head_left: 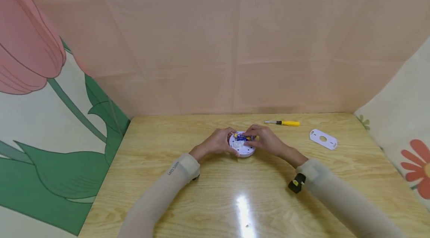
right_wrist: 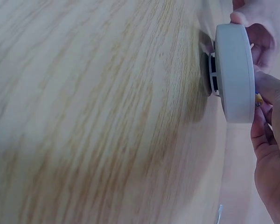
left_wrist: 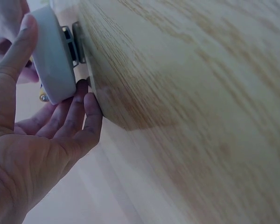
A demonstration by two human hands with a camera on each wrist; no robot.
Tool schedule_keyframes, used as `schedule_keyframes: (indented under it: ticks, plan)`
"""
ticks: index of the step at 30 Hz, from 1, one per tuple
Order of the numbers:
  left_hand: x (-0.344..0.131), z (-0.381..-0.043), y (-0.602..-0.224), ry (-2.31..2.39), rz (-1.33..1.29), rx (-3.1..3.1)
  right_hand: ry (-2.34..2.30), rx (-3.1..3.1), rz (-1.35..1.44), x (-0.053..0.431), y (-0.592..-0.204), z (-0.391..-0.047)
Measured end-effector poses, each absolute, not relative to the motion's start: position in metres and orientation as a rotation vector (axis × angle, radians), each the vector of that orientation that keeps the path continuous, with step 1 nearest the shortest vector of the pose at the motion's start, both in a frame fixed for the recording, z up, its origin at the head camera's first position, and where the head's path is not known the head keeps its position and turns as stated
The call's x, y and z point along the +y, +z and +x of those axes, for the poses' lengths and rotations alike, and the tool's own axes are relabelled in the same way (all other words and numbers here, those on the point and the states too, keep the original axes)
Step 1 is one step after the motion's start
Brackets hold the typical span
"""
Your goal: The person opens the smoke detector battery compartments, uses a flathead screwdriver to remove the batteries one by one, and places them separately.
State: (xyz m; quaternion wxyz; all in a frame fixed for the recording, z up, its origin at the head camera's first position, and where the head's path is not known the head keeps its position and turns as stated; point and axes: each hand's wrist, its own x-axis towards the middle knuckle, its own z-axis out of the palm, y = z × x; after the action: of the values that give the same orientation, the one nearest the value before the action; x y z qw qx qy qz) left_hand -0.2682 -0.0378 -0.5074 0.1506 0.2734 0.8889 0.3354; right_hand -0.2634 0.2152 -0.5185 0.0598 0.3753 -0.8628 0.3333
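Note:
A round white smoke detector (head_left: 243, 151) stands face down on the wooden table, its back with several small holes and a printed label turned up. My left hand (head_left: 219, 141) grips its rim from the left, thumb on the near side and fingers around the far side. In the left wrist view the detector's smooth white side (left_wrist: 55, 56) and dark slotted underside show. A blue and yellow battery (head_left: 242, 138) lies at the recess in the back. My right hand (head_left: 267, 140) pinches at the battery's right end with thumb and fingers; its yellow end (right_wrist: 258, 100) shows between them.
A screwdriver (head_left: 289, 123) with a yellow handle lies at the back of the table (head_left: 174, 200), right of the hands. Farther right lies a flat white mounting plate (head_left: 315, 137) with a central hole. A pinkish cloth backdrop (head_left: 188, 62) rises behind the table.

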Motion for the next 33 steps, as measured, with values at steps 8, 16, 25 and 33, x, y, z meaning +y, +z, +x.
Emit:
schedule_keyframes:
  ticks: [8,16,25,33]
  plan:
    - [-0.0373,-0.2684,-0.5076,0.989,0.801,2.551,1.067,-2.625,1.108,0.2138,-0.5177,-0.2648]
    - [-0.0384,-0.2696,-0.5099,1.000,0.804,2.545,1.115,-2.649,1.108,0.2125,-0.5150,-0.2653]
    - [-0.0383,-0.2679,-0.5070,0.998,0.807,2.549,1.175,-2.613,1.129,0.2153,-0.5187,-0.2670]
    - [-0.0385,-0.2688,-0.5073,0.984,0.820,2.551,1.290,-2.578,1.128,0.2196,-0.5237,-0.2691]
